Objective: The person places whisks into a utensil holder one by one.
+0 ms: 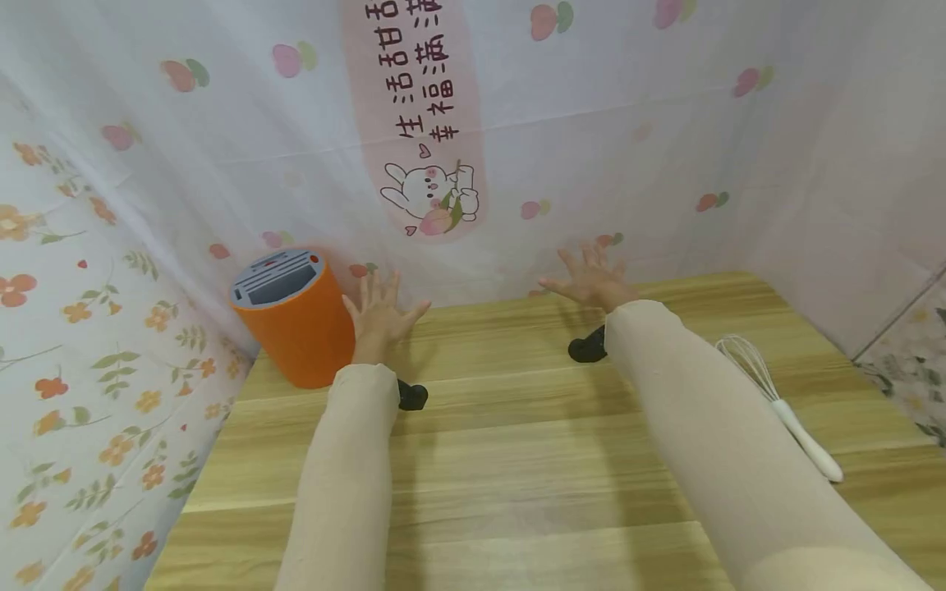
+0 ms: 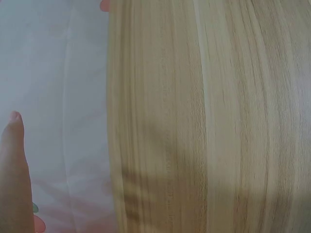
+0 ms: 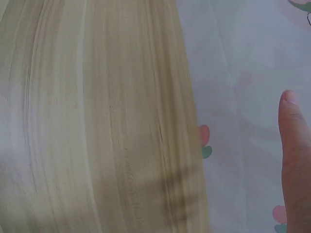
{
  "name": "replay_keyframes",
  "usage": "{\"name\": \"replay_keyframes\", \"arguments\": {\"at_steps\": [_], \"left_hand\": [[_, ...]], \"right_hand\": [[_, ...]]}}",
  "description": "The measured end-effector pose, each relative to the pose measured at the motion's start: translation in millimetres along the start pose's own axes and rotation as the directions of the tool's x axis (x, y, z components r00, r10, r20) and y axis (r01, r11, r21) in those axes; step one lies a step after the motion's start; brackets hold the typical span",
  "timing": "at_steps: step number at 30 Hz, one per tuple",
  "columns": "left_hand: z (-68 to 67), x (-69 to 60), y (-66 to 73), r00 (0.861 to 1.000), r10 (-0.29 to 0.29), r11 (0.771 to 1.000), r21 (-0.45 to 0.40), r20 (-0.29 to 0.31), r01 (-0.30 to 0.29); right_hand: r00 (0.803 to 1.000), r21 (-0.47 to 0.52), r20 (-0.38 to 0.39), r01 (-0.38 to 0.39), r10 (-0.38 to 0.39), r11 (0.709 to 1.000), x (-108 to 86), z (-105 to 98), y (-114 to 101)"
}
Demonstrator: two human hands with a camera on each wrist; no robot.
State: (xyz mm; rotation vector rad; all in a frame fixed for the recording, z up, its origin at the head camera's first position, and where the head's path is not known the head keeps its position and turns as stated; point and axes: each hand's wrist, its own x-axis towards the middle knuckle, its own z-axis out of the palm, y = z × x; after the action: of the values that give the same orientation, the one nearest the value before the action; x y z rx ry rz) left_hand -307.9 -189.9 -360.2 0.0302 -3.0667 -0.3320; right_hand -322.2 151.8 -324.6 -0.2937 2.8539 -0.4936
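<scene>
printed fabric (image 1: 591, 139) backs the worktop (image 1: 488, 460). on my feed, the left hand (image 1: 378, 318) spreads its fingers apart near an orange container (image 1: 310, 341); the right hand (image 1: 593, 285), likewise splayed, is left of a whisk (image 1: 794, 427).

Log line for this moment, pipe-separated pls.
left hand: empty, fingers spread, near orange container | right hand: empty, fingers spread | whisk: on table, right side, not held

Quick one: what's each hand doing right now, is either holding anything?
Left hand: open, spread wide, holding nothing, nearest the orange container.
Right hand: open, spread wide, holding nothing.
</scene>
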Motion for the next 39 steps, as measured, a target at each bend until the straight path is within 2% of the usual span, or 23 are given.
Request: {"name": "replay_keyframes", "arguments": {"at_steps": [6,11,13,16,19,21,24,28,31,33,39], "left_hand": [[-5.5,0.8,-1.1,0.999,0.034,0.999,0.019,0.003,-0.034],[-20.4,-1.3,1.2,0.996,0.091,0.995,-0.05,0.016,-0.09],[-28.1,-2.0,3.0,0.991,0.133,0.987,-0.092,0.023,-0.131],[-42.7,-4.9,7.7,0.975,0.219,0.962,-0.174,0.037,-0.209],[-61.2,-13.2,12.5,0.965,0.258,0.926,-0.3,0.052,-0.231],[-74.1,-21.6,13.9,0.967,0.251,0.906,-0.364,0.046,-0.218],[-90.2,-34.3,10.1,0.973,0.23,0.89,-0.402,-0.012,-0.215],[-107.3,-51.0,-2.3,0.979,0.185,0.913,-0.354,-0.085,-0.203],[-116.1,-60.9,-15.6,0.982,0.154,0.925,-0.334,-0.114,-0.183],[-120.2,-65.3,-26.1,0.982,0.137,0.923,-0.343,-0.127,-0.173],[-131.1,-75.0,-57.0,0.976,0.112,0.93,-0.327,-0.189,-0.17]], "right_hand": [[1.0,0.007,0.0,0.014,-0.014,1.0,3.2,2.0,-0.1],[0.994,0.018,-0.043,0.106,-0.105,0.994,12.0,-2.2,-6.6],[0.984,0.049,-0.07,0.169,-0.165,0.984,15.3,-5.7,-12.4],[0.956,0.107,-0.109,0.285,-0.274,0.953,19.5,-12.9,-23.7],[0.931,0.149,-0.116,0.36,-0.346,0.921,21.3,-20.5,-37.6],[0.922,0.163,-0.1,0.385,-0.373,0.909,21.4,-25.9,-48.2],[0.913,0.181,-0.07,0.408,-0.402,0.895,21.4,-33.3,-66.1],[0.89,0.187,-0.052,0.454,-0.452,0.871,22.5,-41.4,-86.9],[0.876,0.178,-0.048,0.48,-0.48,0.859,23.4,-46.3,-97.5],[0.868,0.177,-0.043,0.493,-0.494,0.851,24.6,-48.5,-103.9],[0.863,0.167,-0.018,0.5,-0.504,0.85,30.6,-47.4,-125.5]]}}
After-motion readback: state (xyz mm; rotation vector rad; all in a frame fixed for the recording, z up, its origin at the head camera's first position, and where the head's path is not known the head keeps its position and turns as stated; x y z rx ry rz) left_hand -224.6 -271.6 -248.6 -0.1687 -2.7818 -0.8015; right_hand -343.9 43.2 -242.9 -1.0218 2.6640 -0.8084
